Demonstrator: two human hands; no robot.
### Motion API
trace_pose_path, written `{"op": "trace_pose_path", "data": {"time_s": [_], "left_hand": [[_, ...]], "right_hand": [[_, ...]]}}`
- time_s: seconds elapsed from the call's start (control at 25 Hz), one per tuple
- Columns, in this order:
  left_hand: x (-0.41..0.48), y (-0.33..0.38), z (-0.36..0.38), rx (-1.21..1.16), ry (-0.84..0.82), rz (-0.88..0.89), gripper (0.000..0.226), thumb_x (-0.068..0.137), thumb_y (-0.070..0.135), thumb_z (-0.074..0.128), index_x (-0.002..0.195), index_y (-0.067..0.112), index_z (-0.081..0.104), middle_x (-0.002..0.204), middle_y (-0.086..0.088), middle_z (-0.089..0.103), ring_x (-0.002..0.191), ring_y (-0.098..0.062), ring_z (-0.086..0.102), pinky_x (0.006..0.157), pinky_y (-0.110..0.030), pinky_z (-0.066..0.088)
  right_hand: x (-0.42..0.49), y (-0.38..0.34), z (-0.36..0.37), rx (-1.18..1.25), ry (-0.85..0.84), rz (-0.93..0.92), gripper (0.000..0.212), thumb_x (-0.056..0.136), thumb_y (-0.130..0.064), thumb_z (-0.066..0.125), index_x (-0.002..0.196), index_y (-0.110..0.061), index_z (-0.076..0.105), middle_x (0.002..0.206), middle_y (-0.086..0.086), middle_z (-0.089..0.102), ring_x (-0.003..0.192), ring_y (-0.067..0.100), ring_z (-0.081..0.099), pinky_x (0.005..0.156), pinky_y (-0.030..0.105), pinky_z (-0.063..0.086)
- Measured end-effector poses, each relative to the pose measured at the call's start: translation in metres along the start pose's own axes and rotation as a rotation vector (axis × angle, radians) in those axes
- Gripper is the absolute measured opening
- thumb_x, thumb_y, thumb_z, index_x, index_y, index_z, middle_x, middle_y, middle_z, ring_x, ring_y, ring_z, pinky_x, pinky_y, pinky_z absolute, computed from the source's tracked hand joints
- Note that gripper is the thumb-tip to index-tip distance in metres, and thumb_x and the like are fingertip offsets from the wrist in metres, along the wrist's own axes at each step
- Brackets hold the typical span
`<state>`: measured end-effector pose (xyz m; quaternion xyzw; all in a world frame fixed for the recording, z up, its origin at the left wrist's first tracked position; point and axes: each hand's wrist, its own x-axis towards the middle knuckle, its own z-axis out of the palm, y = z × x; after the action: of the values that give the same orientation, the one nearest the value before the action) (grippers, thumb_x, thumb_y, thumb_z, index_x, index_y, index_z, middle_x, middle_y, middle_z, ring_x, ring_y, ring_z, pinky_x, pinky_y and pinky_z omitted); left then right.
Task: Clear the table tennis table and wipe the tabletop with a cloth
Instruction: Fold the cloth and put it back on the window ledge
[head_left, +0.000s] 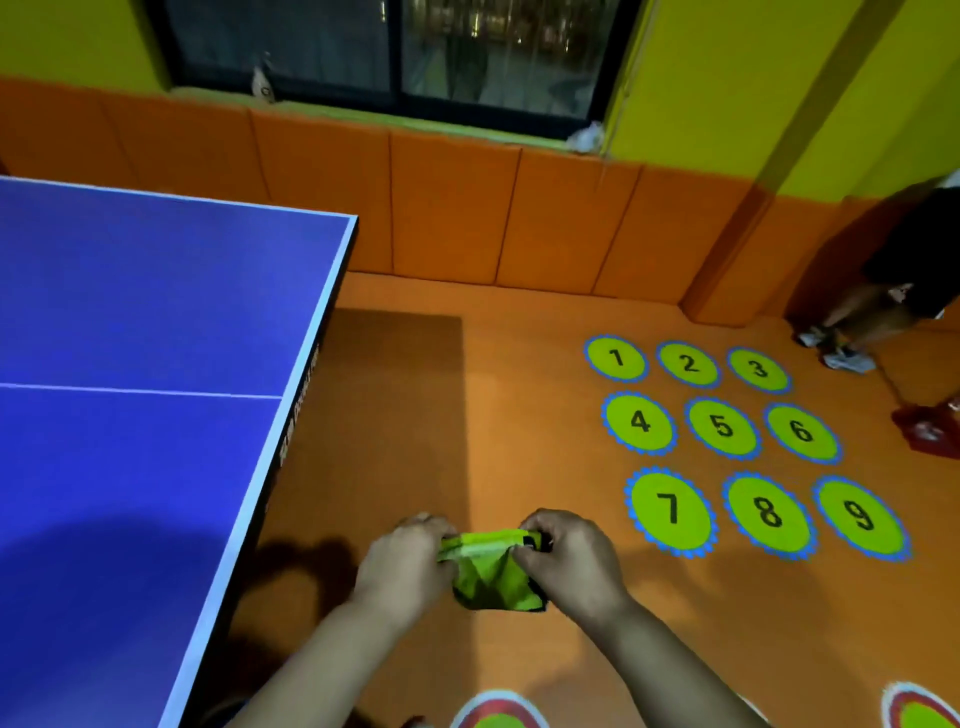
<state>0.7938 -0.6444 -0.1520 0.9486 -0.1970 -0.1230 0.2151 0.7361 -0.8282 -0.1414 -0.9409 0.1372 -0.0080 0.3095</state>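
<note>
A folded green cloth (491, 571) hangs in the air between my two hands, over the orange floor to the right of the table. My left hand (402, 564) pinches its left top corner and my right hand (571, 558) pinches its right top corner. The blue table tennis table (130, 338) fills the left of the view, with a white centre line and white edge. Its visible top bears nothing. The cloth is apart from the table.
Green numbered circles (722, 426) are marked on the orange floor at right. A person's legs (878, 306) stand at the far right by the padded wall, near a red object (927, 428). A dark window (395, 57) sits above the orange wall pads.
</note>
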Motion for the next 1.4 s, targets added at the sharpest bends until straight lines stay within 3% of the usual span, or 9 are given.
{"op": "trace_pose_path", "data": {"time_s": [0.12,0.24,0.4,0.56,0.68,0.96,1.08,1.16,1.4], "left_hand": [[0.08,0.009,-0.027,-0.006,0.008,0.046,0.033,0.084,0.032,0.058,0.116,0.033,0.057,0.117,0.009,0.054,0.107,-0.016,0.056,0.083,-0.027,0.041],[0.156,0.017,-0.041,0.002,0.03,0.065,0.035,0.083,0.033,0.058,0.118,0.032,0.056,0.117,0.008,0.054,0.107,-0.017,0.056,0.084,-0.027,0.04],[0.259,0.015,-0.043,0.053,0.037,0.018,0.032,0.085,0.031,0.056,0.117,0.029,0.057,0.116,0.005,0.057,0.108,-0.02,0.056,0.083,-0.029,0.043],[0.367,0.01,-0.061,0.087,0.154,-0.053,0.021,0.088,0.026,0.053,0.107,0.024,0.06,0.109,0.0,0.06,0.104,-0.025,0.058,0.082,-0.033,0.043],[0.458,0.011,-0.096,0.055,0.244,-0.117,0.016,0.09,0.023,0.049,0.104,0.022,0.057,0.106,0.003,0.057,0.094,-0.021,0.059,0.076,-0.032,0.043],[0.611,-0.032,-0.157,-0.05,0.521,-0.432,0.032,0.077,0.021,0.062,0.108,0.018,0.055,0.104,0.0,0.053,0.094,-0.024,0.056,0.076,-0.037,0.047],[0.677,-0.052,-0.173,-0.113,0.57,-0.375,0.027,0.072,0.023,0.068,0.096,0.018,0.057,0.092,0.004,0.051,0.088,-0.02,0.054,0.073,-0.035,0.046],[0.731,-0.067,-0.189,-0.292,0.546,-0.329,0.02,0.077,0.029,0.069,0.092,0.024,0.057,0.089,0.013,0.053,0.087,-0.009,0.055,0.073,-0.028,0.047],[0.892,-0.136,-0.264,-0.618,0.521,-0.286,0.031,0.075,0.036,0.072,0.102,0.024,0.061,0.097,0.013,0.067,0.095,-0.001,0.061,0.083,-0.027,0.05]], "right_hand": [[0.072,-0.001,-0.026,0.04,0.047,0.042,0.007,0.075,-0.027,0.071,0.074,-0.027,0.064,0.067,-0.008,0.058,0.063,0.009,0.054,0.058,0.028,0.039],[0.148,0.004,-0.043,0.109,0.055,0.086,0.019,0.076,-0.025,0.073,0.066,-0.031,0.058,0.061,-0.01,0.057,0.058,0.005,0.052,0.053,0.025,0.037],[0.263,0.025,-0.049,0.182,0.071,0.103,0.012,0.075,-0.024,0.074,0.069,-0.026,0.064,0.057,-0.014,0.058,0.055,0.005,0.052,0.056,0.03,0.041],[0.388,0.051,-0.055,0.128,-0.026,0.003,0.014,0.078,-0.025,0.072,0.074,-0.035,0.064,0.069,-0.012,0.064,0.068,0.01,0.06,0.065,0.031,0.046],[0.509,0.051,-0.069,0.169,-0.131,-0.086,0.015,0.081,-0.019,0.068,0.076,-0.033,0.066,0.063,-0.017,0.062,0.055,0.003,0.055,0.054,0.026,0.041],[0.724,-0.033,-0.052,0.43,-0.316,-0.157,0.018,0.078,-0.013,0.072,0.064,-0.024,0.066,0.054,-0.009,0.06,0.052,0.006,0.053,0.054,0.026,0.038],[0.795,-0.072,-0.034,0.474,-0.362,-0.13,0.02,0.077,-0.012,0.073,0.061,-0.017,0.063,0.056,-0.005,0.059,0.055,0.011,0.051,0.057,0.028,0.037],[0.846,-0.1,-0.023,0.562,-0.384,-0.086,0.02,0.078,-0.007,0.07,0.061,-0.014,0.061,0.057,0.001,0.057,0.056,0.015,0.049,0.058,0.029,0.036],[0.992,-0.191,-0.018,0.722,-0.457,-0.091,0.025,0.089,0.001,0.059,0.066,-0.008,0.065,0.061,0.003,0.059,0.06,0.014,0.05,0.059,0.021,0.041]]}}
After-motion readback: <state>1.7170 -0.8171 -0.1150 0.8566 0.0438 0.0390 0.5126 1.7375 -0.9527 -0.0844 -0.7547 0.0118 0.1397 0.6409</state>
